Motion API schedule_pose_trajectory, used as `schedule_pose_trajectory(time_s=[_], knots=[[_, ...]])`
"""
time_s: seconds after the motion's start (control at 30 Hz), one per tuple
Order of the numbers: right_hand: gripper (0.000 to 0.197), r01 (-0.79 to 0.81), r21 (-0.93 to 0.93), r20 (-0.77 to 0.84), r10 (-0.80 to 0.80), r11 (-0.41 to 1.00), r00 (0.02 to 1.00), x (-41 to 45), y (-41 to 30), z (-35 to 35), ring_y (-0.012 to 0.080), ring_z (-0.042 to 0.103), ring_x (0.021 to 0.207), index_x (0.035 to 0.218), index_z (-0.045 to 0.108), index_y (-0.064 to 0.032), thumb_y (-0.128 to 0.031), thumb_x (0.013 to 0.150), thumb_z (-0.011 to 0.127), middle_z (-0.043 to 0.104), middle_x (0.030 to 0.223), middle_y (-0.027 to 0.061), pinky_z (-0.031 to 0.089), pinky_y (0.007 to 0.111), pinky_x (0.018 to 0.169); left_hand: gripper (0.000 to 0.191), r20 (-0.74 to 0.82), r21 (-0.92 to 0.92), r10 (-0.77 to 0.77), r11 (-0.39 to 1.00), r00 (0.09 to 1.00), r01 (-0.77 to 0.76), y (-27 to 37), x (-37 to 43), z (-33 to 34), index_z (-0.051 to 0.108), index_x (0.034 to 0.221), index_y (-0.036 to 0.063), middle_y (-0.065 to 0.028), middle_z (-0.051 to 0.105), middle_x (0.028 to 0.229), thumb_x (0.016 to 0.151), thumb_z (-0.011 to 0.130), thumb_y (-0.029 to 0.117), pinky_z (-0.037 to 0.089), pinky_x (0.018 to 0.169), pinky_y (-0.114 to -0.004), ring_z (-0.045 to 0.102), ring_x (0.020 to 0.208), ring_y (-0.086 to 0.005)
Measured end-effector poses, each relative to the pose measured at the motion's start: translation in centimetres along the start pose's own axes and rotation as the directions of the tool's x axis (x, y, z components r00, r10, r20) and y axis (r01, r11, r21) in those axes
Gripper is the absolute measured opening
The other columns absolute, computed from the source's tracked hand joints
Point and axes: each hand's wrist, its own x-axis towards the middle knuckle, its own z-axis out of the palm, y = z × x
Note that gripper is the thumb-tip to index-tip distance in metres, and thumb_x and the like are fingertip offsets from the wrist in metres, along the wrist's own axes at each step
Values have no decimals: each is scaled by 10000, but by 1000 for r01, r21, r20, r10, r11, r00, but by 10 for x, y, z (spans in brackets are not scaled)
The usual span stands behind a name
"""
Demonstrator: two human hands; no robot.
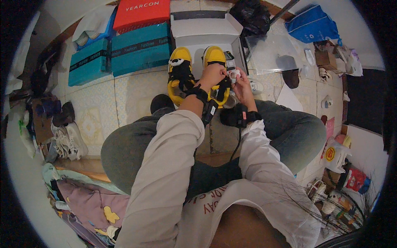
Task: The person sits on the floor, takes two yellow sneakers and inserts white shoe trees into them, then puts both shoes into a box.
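Note:
A pair of yellow and black sneakers stands side by side on the tiled floor before me, toes pointing away. The left sneaker [180,71] has a white ornament [176,62] with dark spots over its laces. Above the laces of the right sneaker [214,54] is my left hand [213,75], its fingers bent together near the tongue; whatever they may pinch is hidden. My right hand [242,86] grips a small white ornament [234,75] with a round greyish middle, just right of that shoe. Both wrists wear black straps with small devices.
Behind the sneakers lies an open white shoebox [204,26]. Teal boxes [141,48] and a red box [142,14] stand to its left. A clear plastic sheet [269,51] and a blue bag [313,26] lie at the right. White shoes [71,141] sit at far left.

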Motion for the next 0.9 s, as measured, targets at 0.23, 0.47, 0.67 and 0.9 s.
schedule_pose_trajectory(time_s=[0.23,0.47,0.67,0.9], knots=[[294,14,-40,-145,-20,999,989,0,-4,8,110,511,878,1123,445,-70,-158,847,496,540,984,35,416,231,709,148,51,-11,-112,994,992,113,7,-5,0,616,739,126,-46,568,734,602,632,180,445,635,-331,562,716,-223],[266,58,-241,-193,-106,969,975,5,-5,8,51,415,624,1045,514,-96,-164,794,572,516,817,-21,298,191,502,249,145,-53,-204,976,968,213,18,-3,-8,652,767,160,-35,613,760,628,648,367,413,662,-335,575,746,-218],[261,60,-413,-190,-150,909,970,9,0,10,38,366,604,1012,540,-104,-177,770,604,456,751,-37,259,182,490,265,168,-68,-204,974,964,218,6,-3,0,662,756,161,-31,627,732,644,632,399,381,689,-412,578,748,-230],[279,56,-457,-178,-153,888,972,10,1,9,48,403,638,1017,536,-94,-173,761,615,478,761,-17,303,192,518,247,143,-55,-204,975,969,214,4,-3,3,662,743,164,-31,625,725,637,631,386,355,655,-427,576,738,-236]])
